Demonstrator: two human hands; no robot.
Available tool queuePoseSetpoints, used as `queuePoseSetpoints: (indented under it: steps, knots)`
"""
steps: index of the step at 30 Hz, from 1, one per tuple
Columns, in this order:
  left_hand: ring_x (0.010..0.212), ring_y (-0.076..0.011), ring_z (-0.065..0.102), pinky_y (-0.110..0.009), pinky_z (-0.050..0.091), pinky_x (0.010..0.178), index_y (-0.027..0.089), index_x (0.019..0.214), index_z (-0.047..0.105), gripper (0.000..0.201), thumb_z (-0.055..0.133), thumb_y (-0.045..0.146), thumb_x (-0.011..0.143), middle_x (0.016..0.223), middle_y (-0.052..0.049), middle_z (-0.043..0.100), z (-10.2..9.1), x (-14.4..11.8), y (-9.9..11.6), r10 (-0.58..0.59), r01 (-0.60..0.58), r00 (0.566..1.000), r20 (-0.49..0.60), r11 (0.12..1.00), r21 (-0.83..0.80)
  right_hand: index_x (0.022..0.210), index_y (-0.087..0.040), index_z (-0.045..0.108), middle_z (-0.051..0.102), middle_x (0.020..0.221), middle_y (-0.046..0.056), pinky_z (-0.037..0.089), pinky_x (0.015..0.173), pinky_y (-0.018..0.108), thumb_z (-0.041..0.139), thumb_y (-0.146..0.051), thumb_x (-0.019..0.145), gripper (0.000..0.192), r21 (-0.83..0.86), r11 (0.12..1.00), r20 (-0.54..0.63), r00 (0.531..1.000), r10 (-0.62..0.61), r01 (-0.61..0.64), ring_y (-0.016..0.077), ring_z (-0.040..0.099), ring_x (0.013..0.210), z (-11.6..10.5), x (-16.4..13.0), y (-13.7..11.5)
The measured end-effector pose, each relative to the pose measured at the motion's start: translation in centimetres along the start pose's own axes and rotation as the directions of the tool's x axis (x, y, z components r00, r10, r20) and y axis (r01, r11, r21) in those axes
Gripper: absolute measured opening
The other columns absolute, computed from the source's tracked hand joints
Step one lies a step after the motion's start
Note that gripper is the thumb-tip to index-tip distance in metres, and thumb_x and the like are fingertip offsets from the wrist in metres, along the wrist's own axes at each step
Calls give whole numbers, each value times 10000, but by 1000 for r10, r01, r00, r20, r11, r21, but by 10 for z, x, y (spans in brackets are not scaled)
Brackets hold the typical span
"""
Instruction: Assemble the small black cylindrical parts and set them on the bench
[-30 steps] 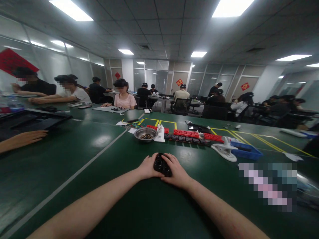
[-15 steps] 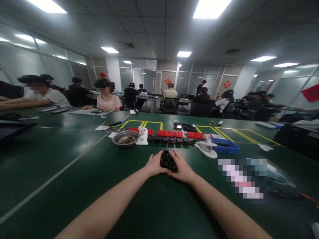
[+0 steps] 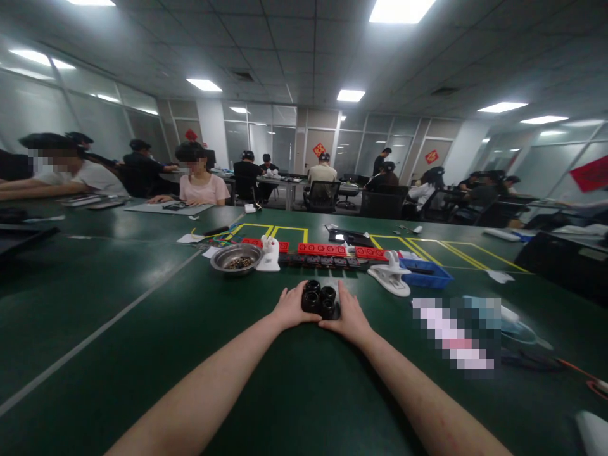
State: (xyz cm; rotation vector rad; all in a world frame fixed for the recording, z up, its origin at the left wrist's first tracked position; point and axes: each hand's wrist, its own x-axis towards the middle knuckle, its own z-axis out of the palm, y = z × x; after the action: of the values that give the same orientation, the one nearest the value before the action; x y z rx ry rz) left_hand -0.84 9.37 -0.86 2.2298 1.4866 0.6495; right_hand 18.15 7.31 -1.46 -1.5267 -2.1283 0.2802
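Observation:
A tight cluster of several short black cylinders [image 3: 312, 300] with open round tops stands upright on the green table, between my two hands. My left hand [image 3: 289, 307] wraps the cluster's left side, its thumb along the front. On the right, my right hand [image 3: 350, 315] cups the other side with fingers stretched forward and thumb across the front, near the left thumb. What the cylinders are, I cannot tell. Beyond them lies a row of red blocks [image 3: 322, 249] with round markings, and a row of black square pieces [image 3: 327, 261] in front of it.
Behind my left hand stands a metal bowl [image 3: 219, 261] of small brassy parts, beside a white clip stand [image 3: 270, 254]. Another white clip [image 3: 390, 278] and a blue tray [image 3: 439, 277] are to the right. A person in pink [image 3: 202, 187] sits across the table [image 3: 142, 354].
My right hand's fingers have shifted off the top of the black cylinders to their right side, so more of them shows. The left hand keeps its hold. The view has tilted slightly down.

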Motion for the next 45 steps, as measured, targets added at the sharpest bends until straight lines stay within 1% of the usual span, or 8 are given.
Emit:
queuePoseSetpoints:
  steps: [5,13,19,22,25,30,35,45]
  knots:
    - [1215,-303,332,-504,120,1013,198,1315,161,1008,687,536,525,1300,-129,407,-2,-3,-4,15,-14,1000,14,1000,-21,1314,-122,222,404,1273,187,192,959,545,627,-508,603,905,-9,1000,36,999,26,-26,330,353,1180,0,-6,2]
    - [1210,-292,347,-496,137,1014,226,1316,180,948,681,507,561,1292,-106,430,-5,-7,-5,21,-20,1000,11,999,-49,1164,-157,455,544,1130,120,326,904,400,604,-437,671,586,20,1000,-5,1000,21,-21,274,480,1059,-2,0,2]
    - [1212,-303,338,-510,104,1016,219,1318,204,963,703,493,541,1284,-105,443,-4,-8,-4,23,-24,1000,-15,995,-97,1216,-138,406,490,1204,135,306,938,397,621,-466,643,695,57,996,-49,996,73,-70,288,429,1120,3,0,5]
    - [1220,-265,336,-479,125,1022,218,1324,195,694,515,469,762,1292,-90,436,-8,-6,-11,-5,-2,998,-55,991,-136,1277,-93,312,396,1288,167,286,962,407,527,-515,706,742,88,990,-82,990,117,-110,288,363,1182,5,-1,8]
    - [1199,-196,374,-380,259,998,208,1299,259,396,254,318,919,1289,-83,432,-15,3,-22,-37,20,995,-95,986,-167,1287,-93,293,378,1305,157,286,970,393,393,-497,796,643,129,985,-106,986,128,-114,258,360,1191,5,-2,10]
    - [1034,-226,502,-441,405,867,162,1112,487,265,480,266,868,1177,-78,495,-26,28,-31,73,-72,997,2,988,-139,1266,-98,332,416,1276,154,299,963,400,359,-480,817,590,177,980,-129,985,116,-92,257,388,1169,3,-3,10]
    - [1008,-224,511,-439,423,839,150,1071,511,241,513,246,850,1153,-71,502,-28,50,-29,181,-175,976,122,983,-63,1253,-107,350,442,1251,146,308,959,395,350,-463,828,555,196,977,-155,982,108,-77,253,394,1163,0,-5,8]
    - [944,-209,542,-414,446,797,139,1052,516,233,499,267,858,1092,-64,534,-10,57,-34,145,-149,985,88,988,45,1224,-85,388,476,1210,153,318,955,377,354,-450,827,541,196,979,-161,982,94,-62,248,415,1141,3,-2,12]
